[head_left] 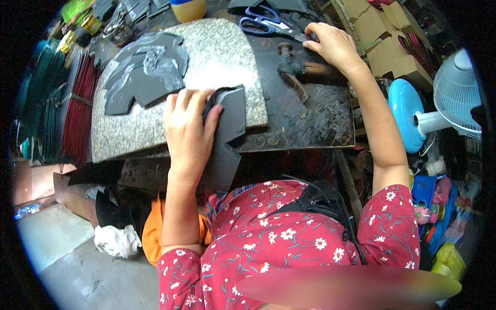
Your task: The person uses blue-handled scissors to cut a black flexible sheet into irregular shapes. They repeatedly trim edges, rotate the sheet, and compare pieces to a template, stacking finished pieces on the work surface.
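My left hand point(188, 126) grips a stack of dark grey cut pieces point(230, 121) at the near edge of a speckled stone slab point(217, 57); the stack hangs over the bench edge toward my lap. Several more dark grey cut pieces point(147, 72) lie spread on the slab's far left part. My right hand point(333, 46) reaches to the far right of the black workbench point(310, 119), fingertips touching the blades of blue-handled scissors point(263, 23). A hammer point(292, 70) lies just below that hand.
A yellow container point(188, 8) stands at the back. Bundles of red and green strips point(77, 113) lie left of the slab. Cardboard boxes point(387, 41) and a blue-and-white fan point(439, 108) stand to the right. Cloth and bags lie on the floor point(77, 258).
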Available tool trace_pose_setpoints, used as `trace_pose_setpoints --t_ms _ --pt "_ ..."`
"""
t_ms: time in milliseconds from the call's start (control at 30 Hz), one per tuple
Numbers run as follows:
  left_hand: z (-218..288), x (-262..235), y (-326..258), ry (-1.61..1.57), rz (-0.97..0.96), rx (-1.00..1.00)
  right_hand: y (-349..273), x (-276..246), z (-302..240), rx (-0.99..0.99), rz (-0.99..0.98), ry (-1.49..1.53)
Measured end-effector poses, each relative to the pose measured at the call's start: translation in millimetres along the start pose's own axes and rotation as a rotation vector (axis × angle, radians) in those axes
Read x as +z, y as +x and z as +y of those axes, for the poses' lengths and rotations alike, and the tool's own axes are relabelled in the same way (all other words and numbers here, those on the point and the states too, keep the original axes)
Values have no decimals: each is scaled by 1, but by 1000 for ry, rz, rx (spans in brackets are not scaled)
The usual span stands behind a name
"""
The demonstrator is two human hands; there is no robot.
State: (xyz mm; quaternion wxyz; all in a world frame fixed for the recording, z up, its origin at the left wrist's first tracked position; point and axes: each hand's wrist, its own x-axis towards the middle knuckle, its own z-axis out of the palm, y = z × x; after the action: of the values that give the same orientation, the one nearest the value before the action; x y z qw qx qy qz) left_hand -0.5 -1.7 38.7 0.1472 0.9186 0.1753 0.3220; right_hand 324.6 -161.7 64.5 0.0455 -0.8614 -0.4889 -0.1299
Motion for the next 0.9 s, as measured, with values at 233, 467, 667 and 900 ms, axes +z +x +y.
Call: trace_pose_setpoints --t_ms 233,467,667,900 --pt "-10 4 -3 25 -6 36 16 22 16 -39 -205 173" --pt "-4 6 0 -68 -45 32 30 -13 11 200 -515 1244" --pt "-1 6 1 -150 -31 -80 -8 -32 -99 145 -257 1783" --pt "-3 6 5 3 26 100 -29 3 -150 30 -17 1655"
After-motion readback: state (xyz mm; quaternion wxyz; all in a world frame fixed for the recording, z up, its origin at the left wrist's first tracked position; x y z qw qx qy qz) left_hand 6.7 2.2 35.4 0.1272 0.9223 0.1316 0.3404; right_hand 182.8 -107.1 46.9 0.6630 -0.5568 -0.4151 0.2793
